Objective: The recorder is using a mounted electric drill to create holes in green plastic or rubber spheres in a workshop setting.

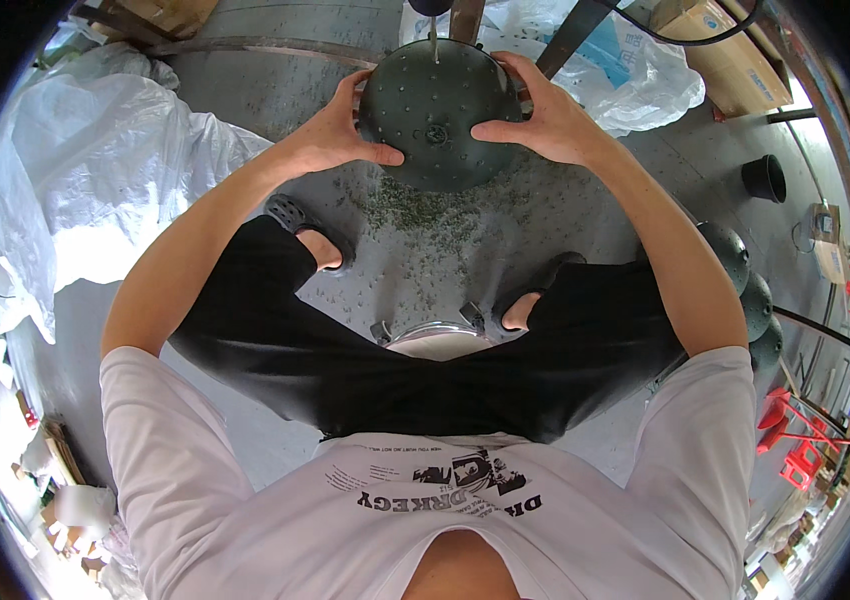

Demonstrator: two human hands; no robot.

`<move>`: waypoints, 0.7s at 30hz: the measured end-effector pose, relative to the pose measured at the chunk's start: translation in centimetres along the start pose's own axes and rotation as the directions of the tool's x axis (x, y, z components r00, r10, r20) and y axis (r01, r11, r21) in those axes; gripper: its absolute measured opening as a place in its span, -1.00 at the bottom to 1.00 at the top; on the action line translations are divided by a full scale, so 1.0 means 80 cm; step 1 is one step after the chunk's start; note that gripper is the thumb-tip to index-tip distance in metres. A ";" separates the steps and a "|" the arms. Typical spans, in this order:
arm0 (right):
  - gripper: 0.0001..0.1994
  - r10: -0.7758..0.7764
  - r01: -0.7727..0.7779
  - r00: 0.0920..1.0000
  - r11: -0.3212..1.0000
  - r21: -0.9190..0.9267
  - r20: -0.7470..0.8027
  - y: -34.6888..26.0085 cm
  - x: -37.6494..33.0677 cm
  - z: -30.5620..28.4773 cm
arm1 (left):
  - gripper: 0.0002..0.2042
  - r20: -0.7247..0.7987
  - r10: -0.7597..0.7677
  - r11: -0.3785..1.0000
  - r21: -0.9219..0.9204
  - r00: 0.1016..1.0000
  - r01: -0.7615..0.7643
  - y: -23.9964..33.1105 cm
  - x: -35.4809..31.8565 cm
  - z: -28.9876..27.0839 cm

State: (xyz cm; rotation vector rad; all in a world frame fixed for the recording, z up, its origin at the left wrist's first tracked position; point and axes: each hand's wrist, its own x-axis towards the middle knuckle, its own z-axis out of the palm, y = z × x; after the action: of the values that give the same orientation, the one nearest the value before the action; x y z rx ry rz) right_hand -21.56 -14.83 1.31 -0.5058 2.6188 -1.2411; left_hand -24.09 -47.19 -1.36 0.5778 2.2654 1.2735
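Note:
Both my arms reach forward to a dark green round piece (445,95) with a domed face, covered in small raised nubs and marked by a ring near its middle. My left hand (338,132) grips its left side, thumb on the face. From the right, my right hand (551,118) holds the opposite side, its thumb lying across the face toward the ring. A thin metal rod (435,42) comes down from a dark tool head (431,6) to the far part of the piece. Whether the rod enters the surface, I cannot tell. The fingers underneath are partly hidden.
Green crumbs (423,215) litter the grey floor below the piece. Clear plastic sheeting (115,170) heaps at left, with a plastic bag (635,75) and cardboard box (730,55) at far right. Several similar studded pieces (755,300) and a black bucket (765,178) stand at right.

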 end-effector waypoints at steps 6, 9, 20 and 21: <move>0.07 -0.065 0.064 0.998 0.995 -0.072 -0.007 0.002 0.006 0.002 | 0.22 -0.029 0.095 0.995 -0.033 0.995 -0.096 -0.001 -0.002 0.003; 0.09 -0.052 0.051 0.999 0.989 -0.138 -0.005 0.003 0.008 0.003 | 0.20 -0.007 0.086 0.996 -0.034 0.996 -0.086 0.007 -0.003 0.004; 0.05 -0.038 0.037 0.999 0.992 -0.119 0.000 -0.001 0.004 0.005 | 0.24 -0.014 -0.017 1.000 0.006 1.000 0.017 0.014 0.000 0.001; 0.05 -0.035 0.034 0.999 0.992 -0.119 0.000 -0.001 0.004 0.005 | 0.23 -0.012 0.018 0.999 -0.032 1.000 -0.018 0.014 -0.001 0.001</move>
State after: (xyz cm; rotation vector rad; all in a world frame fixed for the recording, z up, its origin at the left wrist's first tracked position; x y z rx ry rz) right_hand -21.74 -15.25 1.10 -0.5727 2.7089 -1.0996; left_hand -23.88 -46.64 -0.39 0.5823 2.2496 1.3227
